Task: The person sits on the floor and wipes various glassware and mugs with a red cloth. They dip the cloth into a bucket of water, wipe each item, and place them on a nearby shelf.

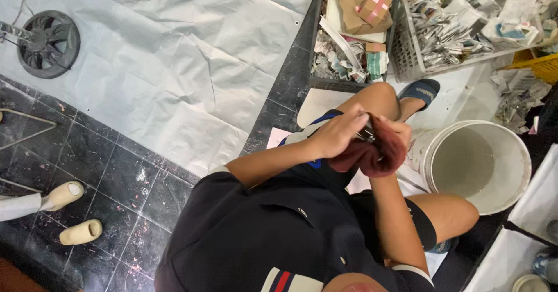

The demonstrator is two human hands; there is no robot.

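Maroon cloth (372, 152) w/ small metal part, btwn both hands (363, 132).

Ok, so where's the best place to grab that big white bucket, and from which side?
Probably by the rim of the white bucket, coming down from above. It stands upright with its mouth open and looks empty, so the top edge is easy to hook fingers over. No handle shows. The far side is freest; the right hand and dark red cloth crowd the near one.

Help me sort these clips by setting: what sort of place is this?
Probably an informal workshop or repair space on the floor. A grey tarp covers dark tiles, crates of shredded paper scraps and cardboard stand by, and a black fan wheel lies near. Both hands work a dark red cloth beside a white bucket.
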